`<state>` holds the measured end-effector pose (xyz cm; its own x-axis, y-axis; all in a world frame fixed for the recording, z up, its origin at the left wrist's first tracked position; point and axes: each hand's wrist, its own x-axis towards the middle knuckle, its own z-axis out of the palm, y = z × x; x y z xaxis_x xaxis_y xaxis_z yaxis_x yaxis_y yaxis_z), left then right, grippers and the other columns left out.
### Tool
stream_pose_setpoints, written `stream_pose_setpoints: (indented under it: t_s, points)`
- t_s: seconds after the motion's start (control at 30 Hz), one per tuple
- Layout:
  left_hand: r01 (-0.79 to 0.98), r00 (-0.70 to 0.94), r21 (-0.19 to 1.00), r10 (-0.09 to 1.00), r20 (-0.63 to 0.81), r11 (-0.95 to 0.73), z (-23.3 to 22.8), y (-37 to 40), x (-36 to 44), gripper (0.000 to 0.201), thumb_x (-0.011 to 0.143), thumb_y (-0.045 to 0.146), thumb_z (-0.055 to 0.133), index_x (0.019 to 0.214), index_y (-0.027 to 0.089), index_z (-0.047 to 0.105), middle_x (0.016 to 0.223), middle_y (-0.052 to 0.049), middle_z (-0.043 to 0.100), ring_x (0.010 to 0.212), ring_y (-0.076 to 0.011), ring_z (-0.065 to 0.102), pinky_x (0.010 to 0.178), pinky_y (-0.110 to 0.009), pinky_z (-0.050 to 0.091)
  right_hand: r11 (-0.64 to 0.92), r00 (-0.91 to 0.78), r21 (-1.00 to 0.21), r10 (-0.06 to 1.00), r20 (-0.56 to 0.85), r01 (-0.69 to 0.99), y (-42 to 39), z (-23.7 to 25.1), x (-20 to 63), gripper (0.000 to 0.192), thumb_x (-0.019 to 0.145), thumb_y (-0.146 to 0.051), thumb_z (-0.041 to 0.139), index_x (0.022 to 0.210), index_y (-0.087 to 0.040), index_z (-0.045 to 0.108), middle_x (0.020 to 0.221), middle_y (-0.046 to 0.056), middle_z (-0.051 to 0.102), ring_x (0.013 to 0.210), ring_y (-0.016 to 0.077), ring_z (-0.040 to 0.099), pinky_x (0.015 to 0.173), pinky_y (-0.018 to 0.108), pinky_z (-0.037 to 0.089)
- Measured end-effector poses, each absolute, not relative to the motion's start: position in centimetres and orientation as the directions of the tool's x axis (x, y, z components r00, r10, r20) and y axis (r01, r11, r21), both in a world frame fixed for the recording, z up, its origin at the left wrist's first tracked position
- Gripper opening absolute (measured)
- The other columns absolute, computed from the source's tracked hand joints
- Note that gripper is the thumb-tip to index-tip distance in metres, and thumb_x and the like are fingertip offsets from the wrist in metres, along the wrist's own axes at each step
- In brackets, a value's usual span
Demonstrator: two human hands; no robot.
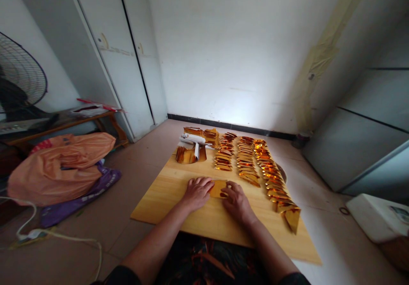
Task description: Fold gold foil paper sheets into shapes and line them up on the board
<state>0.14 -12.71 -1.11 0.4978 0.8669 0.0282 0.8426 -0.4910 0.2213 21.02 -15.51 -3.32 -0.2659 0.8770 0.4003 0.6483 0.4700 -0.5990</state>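
A small sheet of gold foil paper [218, 188] lies flat on the wooden board [166, 200]. My left hand [197, 192] presses on its left edge and my right hand [235, 199] presses on its right edge, fingers bent over the paper. Beyond the hands, three rows of folded gold paper pieces [247, 165] run away across the board, the right row [277, 187] reaching toward the near right corner. A stack of unfolded gold sheets [188, 155] with white wrapping [193, 140] sits at the board's far left.
An orange plastic bag [60, 165] on purple cloth lies on the floor to the left, near a low wooden table [60, 125] and a fan [19, 78]. A white cable [57, 234] trails at lower left. A white box [377, 217] sits at right.
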Motion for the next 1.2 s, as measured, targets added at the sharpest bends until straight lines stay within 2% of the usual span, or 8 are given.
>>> stream_pose_setpoints:
  t_s: [0.13,0.23,0.33,0.63,0.83,0.97,1.2]
  points:
    - [0.833,0.488,0.257,0.869,0.078,-0.490,-1.2,-12.8,0.1,0.050,0.080,0.039,0.053,0.129,0.033,0.047,0.140,-0.001,0.045,0.123,-0.0255,0.039,0.101,-0.046,0.029,0.516,-0.372,-0.443,0.850,0.374,0.733,-15.8,-2.2,21.0,0.016,0.079,-0.014,0.058,0.089,-0.022,0.068,0.100,0.006,0.061,0.093,0.0193,0.054,0.084,0.032,0.045]
    - [0.820,0.496,0.272,0.863,0.101,-0.503,-1.1,-12.8,0.0,0.056,0.074,0.047,0.060,0.127,0.032,0.049,0.138,-0.002,0.047,0.122,-0.0272,0.041,0.100,-0.046,0.030,0.528,-0.409,-0.380,0.841,0.353,0.759,-15.6,-1.7,20.9,0.015,0.084,-0.017,0.055,0.089,-0.022,0.069,0.095,0.006,0.063,0.088,0.0181,0.054,0.081,0.029,0.043]
    - [0.821,0.494,0.271,0.863,0.103,-0.502,-1.1,-12.7,-0.1,0.053,0.075,0.046,0.061,0.125,0.032,0.051,0.137,-0.002,0.049,0.120,-0.0272,0.042,0.098,-0.045,0.032,0.531,-0.426,-0.334,0.839,0.339,0.779,-15.5,-1.6,20.8,0.017,0.088,-0.019,0.052,0.090,-0.023,0.069,0.092,0.005,0.064,0.087,0.0170,0.053,0.080,0.027,0.041]
    - [0.788,0.509,0.313,0.847,0.154,-0.530,-1.2,-12.5,-0.5,0.046,0.075,0.041,0.062,0.120,0.031,0.057,0.135,-0.001,0.052,0.119,-0.0248,0.045,0.098,-0.044,0.033,0.519,-0.406,-0.355,0.845,0.347,0.778,-15.4,-2.0,20.9,0.019,0.089,-0.019,0.051,0.089,-0.023,0.069,0.092,0.005,0.065,0.087,0.0164,0.053,0.080,0.026,0.039]
    - [0.803,0.469,0.321,0.865,0.177,-0.501,-1.3,-12.8,-0.7,0.047,0.074,0.043,0.064,0.118,0.028,0.060,0.142,-0.005,0.043,0.122,-0.0263,0.044,0.102,-0.044,0.032,0.516,-0.397,-0.346,0.844,0.360,0.784,-15.6,-1.9,20.9,0.019,0.089,-0.019,0.052,0.088,-0.023,0.070,0.094,0.005,0.065,0.087,0.0157,0.053,0.079,0.026,0.039]
    - [0.805,0.474,0.314,0.864,0.171,-0.503,-1.4,-12.8,-0.7,0.046,0.075,0.044,0.063,0.118,0.029,0.060,0.136,-0.004,0.050,0.120,-0.0263,0.044,0.101,-0.044,0.033,0.513,-0.393,-0.343,0.845,0.362,0.786,-15.6,-2.0,20.9,0.019,0.089,-0.018,0.052,0.087,-0.023,0.070,0.094,0.004,0.065,0.087,0.0156,0.053,0.079,0.026,0.040]
    - [0.804,0.473,0.309,0.862,0.185,-0.507,-1.7,-12.7,-0.7,0.044,0.075,0.043,0.063,0.117,0.030,0.060,0.134,-0.002,0.051,0.120,-0.0259,0.045,0.101,-0.044,0.033,0.506,-0.391,-0.345,0.850,0.351,0.791,-15.7,-2.0,20.9,0.019,0.089,-0.020,0.052,0.088,-0.024,0.070,0.095,0.005,0.065,0.088,0.0162,0.053,0.079,0.027,0.040]
